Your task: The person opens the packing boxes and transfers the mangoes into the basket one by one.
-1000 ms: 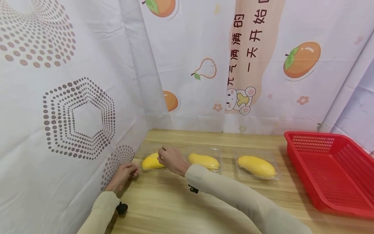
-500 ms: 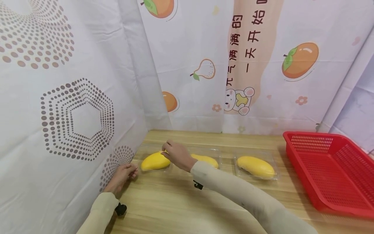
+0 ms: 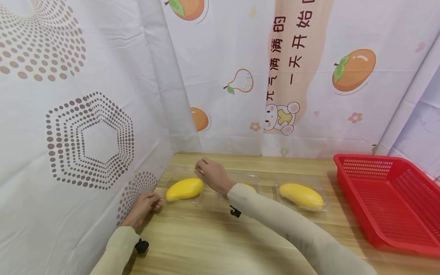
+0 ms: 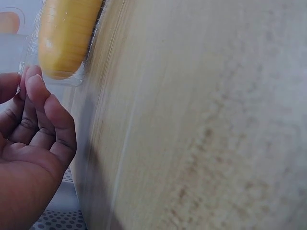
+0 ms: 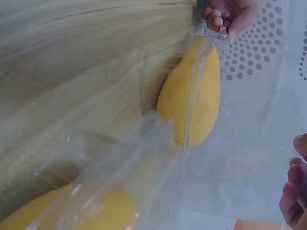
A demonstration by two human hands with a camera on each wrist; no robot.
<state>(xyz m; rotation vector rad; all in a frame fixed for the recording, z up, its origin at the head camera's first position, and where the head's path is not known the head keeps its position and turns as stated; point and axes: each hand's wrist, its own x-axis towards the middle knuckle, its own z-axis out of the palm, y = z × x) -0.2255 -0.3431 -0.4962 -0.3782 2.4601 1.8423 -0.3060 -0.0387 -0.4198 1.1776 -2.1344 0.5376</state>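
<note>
A yellow mango point(image 3: 185, 188) lies in the leftmost clear plastic box point(image 5: 191, 98). My left hand point(image 3: 147, 204) pinches the left edge of this box between thumb and fingers, as the left wrist view also shows beside the mango point(image 4: 67, 38). My right hand point(image 3: 214, 175) is raised at the box's far right, its fingertips pinching the edge of the transparent lid point(image 5: 268, 139), which stands up from the box. The lid's exact outline is hard to see. Behind my right wrist, a second mango point(image 3: 249, 186) in a clear box is partly hidden.
A third mango point(image 3: 301, 196) sits in its own clear box point(image 3: 324, 191) farther right. At the table's right stands a red perforated basket point(image 3: 378, 236). Printed curtains point(image 3: 220, 46) border the wooden table point(image 3: 192, 244) at the back and left.
My right hand has moved right and away from me, off the left mango, which now shows fully. It now covers more of the middle mango. My left hand has stayed in place.
</note>
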